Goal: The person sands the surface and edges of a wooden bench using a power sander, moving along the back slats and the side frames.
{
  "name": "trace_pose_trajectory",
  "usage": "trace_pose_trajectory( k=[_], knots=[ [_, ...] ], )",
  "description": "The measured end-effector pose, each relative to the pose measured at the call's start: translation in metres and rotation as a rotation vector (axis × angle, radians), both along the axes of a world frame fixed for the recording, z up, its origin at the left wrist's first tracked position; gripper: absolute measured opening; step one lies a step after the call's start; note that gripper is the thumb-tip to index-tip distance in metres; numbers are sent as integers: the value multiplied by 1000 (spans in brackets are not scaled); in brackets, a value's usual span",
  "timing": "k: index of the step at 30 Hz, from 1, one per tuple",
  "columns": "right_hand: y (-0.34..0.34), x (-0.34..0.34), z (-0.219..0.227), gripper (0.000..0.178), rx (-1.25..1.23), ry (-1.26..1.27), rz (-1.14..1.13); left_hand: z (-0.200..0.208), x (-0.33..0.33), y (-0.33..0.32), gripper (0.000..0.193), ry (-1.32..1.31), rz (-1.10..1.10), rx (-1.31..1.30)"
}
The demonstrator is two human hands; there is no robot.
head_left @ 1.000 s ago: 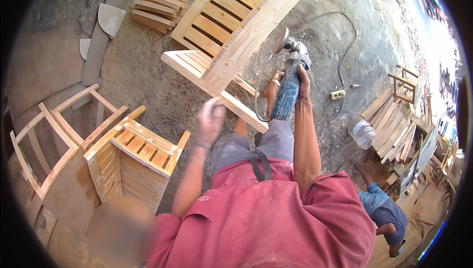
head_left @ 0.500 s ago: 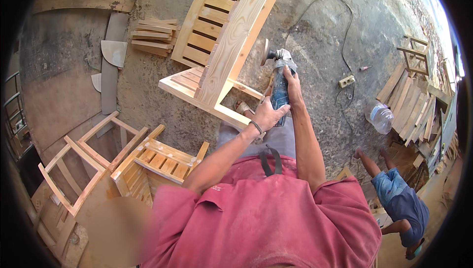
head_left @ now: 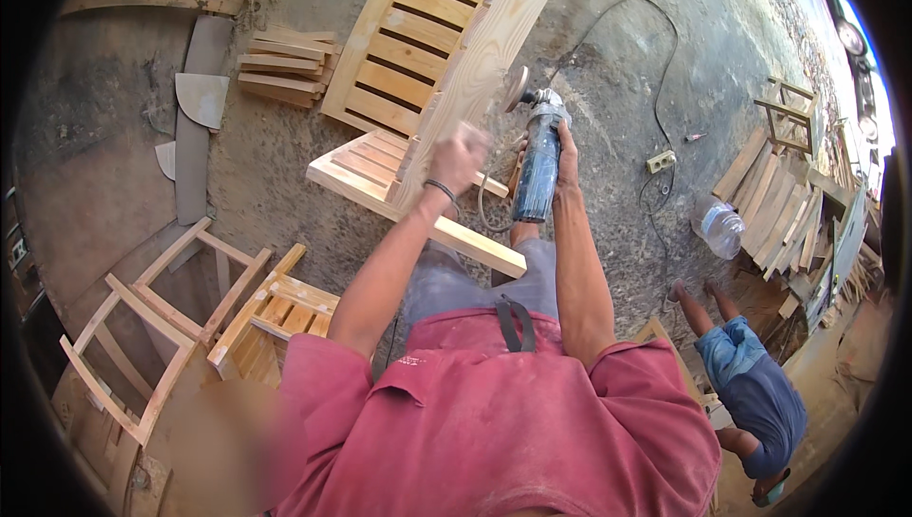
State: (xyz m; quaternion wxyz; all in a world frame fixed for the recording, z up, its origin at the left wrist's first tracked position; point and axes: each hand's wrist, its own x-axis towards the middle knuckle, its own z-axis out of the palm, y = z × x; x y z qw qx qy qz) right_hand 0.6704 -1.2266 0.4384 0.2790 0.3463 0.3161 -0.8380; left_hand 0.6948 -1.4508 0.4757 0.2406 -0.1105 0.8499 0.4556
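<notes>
The right hand (head_left: 567, 162) has its fingers wrapped around the body of a blue-and-grey angle grinder (head_left: 538, 173) in front of the lap, disc end pointing away, probably to keep it clear of the legs. The blurred left hand (head_left: 460, 152) is over the wide pale plank (head_left: 489, 47) of a slatted wooden frame (head_left: 413, 42); whether its fingers grasp anything, I cannot tell.
</notes>
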Motion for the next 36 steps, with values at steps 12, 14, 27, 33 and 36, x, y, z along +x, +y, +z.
trace_pose_trajectory(
  k=[12, 14, 27, 33, 36],
  knots=[
    [-25, -17, 4, 72, -33, -59, -16, -91, 20, -58, 85, -203, -25, -474],
    [-25, -18, 4, 71, 7, -60, -4, -89, 19, -60, 85, -210, -31, -475],
    [-32, -12, 6, 68, 39, -79, -17, -82, 10, -62, 86, -334, -43, -438],
    [-32, -7, 5, 69, 84, -65, 7, -85, 5, -66, 87, -410, -61, -397],
    [-35, -5, 3, 69, 111, -72, -3, -84, -1, -67, 89, -482, -78, -388]
  ],
)
